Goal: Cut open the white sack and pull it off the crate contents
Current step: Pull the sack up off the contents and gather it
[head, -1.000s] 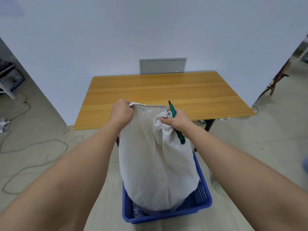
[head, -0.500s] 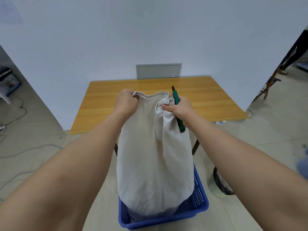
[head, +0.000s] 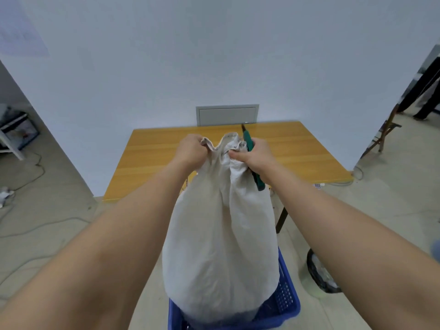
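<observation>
A white cloth sack hangs stretched upward from a blue plastic crate on the floor. My left hand grips the sack's top edge on the left. My right hand pinches the top edge on the right and also holds a green-handled cutter, blade end pointing up and away. The sack's lower end still sits inside the crate and hides the contents.
A wooden table stands just beyond the sack, against a white wall with a grey panel. A black-lined bin sits on the floor at right. Cables lie on the floor at left. A wooden chair is far right.
Both hands have lifted the sack's top edge higher, so the cloth now hangs longer and narrower above the crate. The view has tilted up slightly.
</observation>
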